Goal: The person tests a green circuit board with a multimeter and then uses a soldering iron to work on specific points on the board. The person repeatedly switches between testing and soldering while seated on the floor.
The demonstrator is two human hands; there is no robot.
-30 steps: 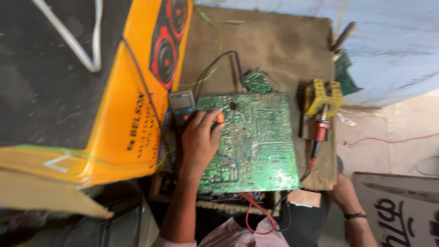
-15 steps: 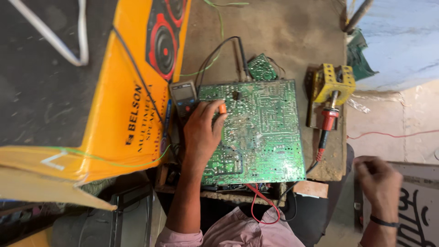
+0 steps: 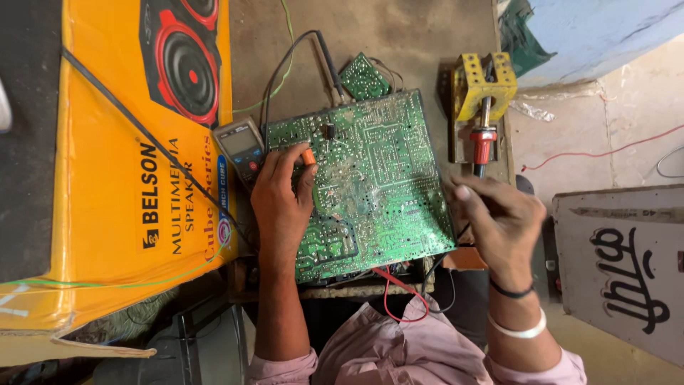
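A large green circuit board [image 3: 385, 164] lies solder side up on a wooden bench [image 3: 399, 36]. My left hand [image 3: 279, 207] rests on the board's left part and pinches an orange-tipped probe [image 3: 308, 155] against it. My right hand [image 3: 499, 221] hovers at the board's right edge with its fingers curled. Its fingertips are right at the black rear end of a red-handled soldering iron [image 3: 483, 142]. The iron sits in a yellow stand [image 3: 484, 78]. Whether my right hand grips the iron does not show.
A grey multimeter [image 3: 241, 146] lies left of the board, with black leads running off it. A small green board [image 3: 363, 77] sits behind. A big orange speaker carton [image 3: 107, 178] fills the left. A painted signboard [image 3: 627, 271] leans at the right. Red wires [image 3: 399, 292] hang below the bench.
My right hand has risen from low at the right up to the soldering iron's handle end. My left hand has stayed on the board with the probe.
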